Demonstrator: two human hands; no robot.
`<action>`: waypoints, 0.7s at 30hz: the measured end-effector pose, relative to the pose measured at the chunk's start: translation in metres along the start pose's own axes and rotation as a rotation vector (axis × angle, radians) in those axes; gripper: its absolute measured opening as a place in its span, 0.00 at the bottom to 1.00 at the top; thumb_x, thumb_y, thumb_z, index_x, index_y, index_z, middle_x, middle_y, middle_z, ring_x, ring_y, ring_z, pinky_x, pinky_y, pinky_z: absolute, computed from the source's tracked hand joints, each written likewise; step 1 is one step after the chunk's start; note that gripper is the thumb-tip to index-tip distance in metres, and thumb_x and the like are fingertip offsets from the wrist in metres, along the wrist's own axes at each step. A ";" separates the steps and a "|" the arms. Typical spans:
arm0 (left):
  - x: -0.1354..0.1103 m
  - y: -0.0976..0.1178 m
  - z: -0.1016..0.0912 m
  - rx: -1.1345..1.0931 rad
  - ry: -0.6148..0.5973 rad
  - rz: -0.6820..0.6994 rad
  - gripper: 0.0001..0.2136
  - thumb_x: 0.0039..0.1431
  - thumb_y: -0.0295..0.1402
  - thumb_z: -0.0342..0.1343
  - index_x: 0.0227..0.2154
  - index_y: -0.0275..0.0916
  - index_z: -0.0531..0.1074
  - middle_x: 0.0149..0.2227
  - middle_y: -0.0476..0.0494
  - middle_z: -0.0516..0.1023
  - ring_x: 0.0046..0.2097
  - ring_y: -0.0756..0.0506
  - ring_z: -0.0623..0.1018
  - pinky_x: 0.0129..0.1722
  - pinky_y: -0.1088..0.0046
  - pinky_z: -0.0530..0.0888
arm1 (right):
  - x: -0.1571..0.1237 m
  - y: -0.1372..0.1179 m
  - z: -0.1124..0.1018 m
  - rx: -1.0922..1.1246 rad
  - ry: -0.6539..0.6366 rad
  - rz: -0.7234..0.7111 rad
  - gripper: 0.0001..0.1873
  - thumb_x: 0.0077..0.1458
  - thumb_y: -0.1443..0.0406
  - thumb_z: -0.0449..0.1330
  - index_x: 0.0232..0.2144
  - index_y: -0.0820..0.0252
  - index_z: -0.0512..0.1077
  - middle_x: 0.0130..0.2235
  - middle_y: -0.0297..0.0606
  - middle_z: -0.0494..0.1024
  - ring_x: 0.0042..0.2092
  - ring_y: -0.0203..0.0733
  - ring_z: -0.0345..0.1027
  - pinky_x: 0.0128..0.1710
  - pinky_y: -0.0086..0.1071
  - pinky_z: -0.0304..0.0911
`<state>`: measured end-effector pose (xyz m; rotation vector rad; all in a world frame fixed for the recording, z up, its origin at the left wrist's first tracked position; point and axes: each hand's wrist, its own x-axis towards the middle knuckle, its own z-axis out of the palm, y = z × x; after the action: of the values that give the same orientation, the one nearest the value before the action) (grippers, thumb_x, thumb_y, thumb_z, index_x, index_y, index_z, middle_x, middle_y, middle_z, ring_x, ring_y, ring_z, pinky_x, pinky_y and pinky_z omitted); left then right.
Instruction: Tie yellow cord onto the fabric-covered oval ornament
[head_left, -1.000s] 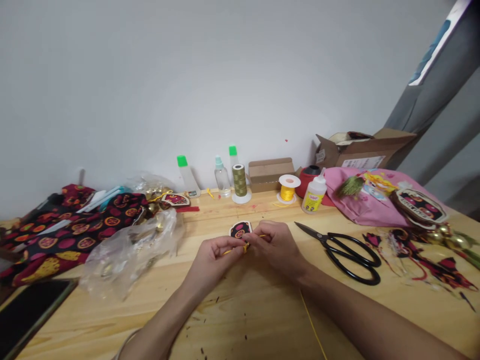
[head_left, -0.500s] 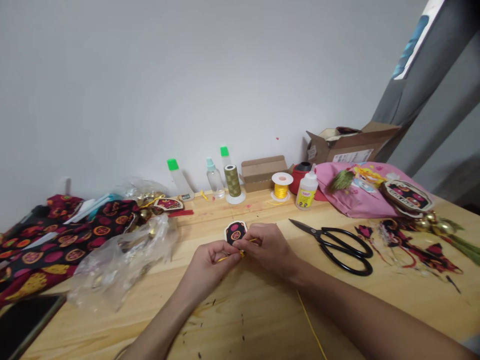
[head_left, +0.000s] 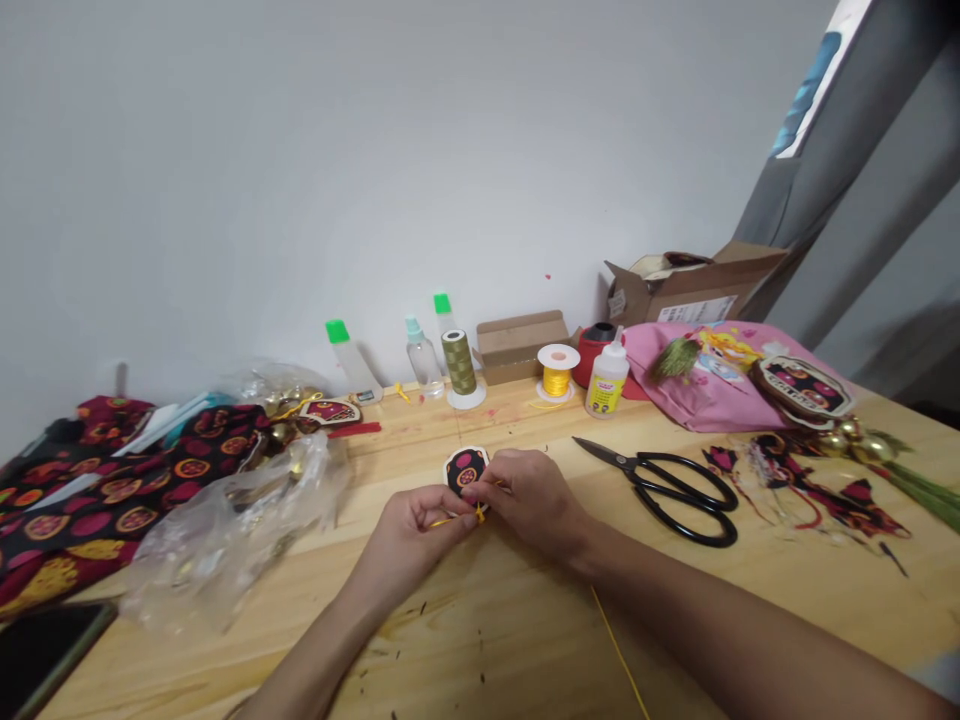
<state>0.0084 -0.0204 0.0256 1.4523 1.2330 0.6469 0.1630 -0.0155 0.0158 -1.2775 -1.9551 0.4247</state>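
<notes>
Yellow cord point(head_left: 618, 650) runs from the front of the table up to my hands. My left hand point(head_left: 426, 525) pinches it between thumb and forefinger, at a small yellow knot point(head_left: 480, 512). Close against it, my right hand point(head_left: 531, 500) also has its fingers pinched on the cord. Just beyond the fingertips lies a small dark patterned piece with a pale rim point(head_left: 465, 468), its near edge partly covered by my fingers. Whether the cord passes through that piece is hidden.
Black-handled scissors point(head_left: 667, 490) lie right of my hands. Behind stand a glue bottle point(head_left: 607, 382), a yellow cord spool point(head_left: 557, 378) and a green thread spool point(head_left: 459, 368). Left are a crumpled plastic bag point(head_left: 232, 525), patterned fabric point(head_left: 187, 470) and a phone point(head_left: 49, 650). A pink bag point(head_left: 667, 395) lies right.
The view has shifted slightly, moving everything a little left in the picture. Both hands keep their pinch on the cord; the fingers have moved only a little around the knot.
</notes>
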 end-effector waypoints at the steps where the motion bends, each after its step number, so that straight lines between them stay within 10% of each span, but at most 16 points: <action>1: 0.000 0.000 0.000 -0.008 -0.001 0.007 0.10 0.42 0.38 0.56 0.19 0.35 0.66 0.09 0.62 0.52 0.14 0.58 0.48 0.15 0.80 0.43 | 0.000 0.000 0.000 -0.004 0.012 -0.001 0.12 0.48 0.62 0.57 0.18 0.62 0.71 0.20 0.30 0.68 0.23 0.30 0.58 0.23 0.24 0.48; 21: -0.003 0.003 -0.003 -0.009 -0.051 -0.028 0.16 0.39 0.42 0.57 0.26 0.32 0.73 0.11 0.60 0.52 0.15 0.58 0.47 0.15 0.79 0.42 | -0.002 0.000 -0.005 0.176 0.046 -0.080 0.09 0.47 0.64 0.58 0.18 0.62 0.72 0.18 0.28 0.67 0.20 0.28 0.56 0.22 0.22 0.50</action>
<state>0.0062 -0.0216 0.0302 1.4334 1.2073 0.5924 0.1670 -0.0181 0.0179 -1.0853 -1.8784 0.5103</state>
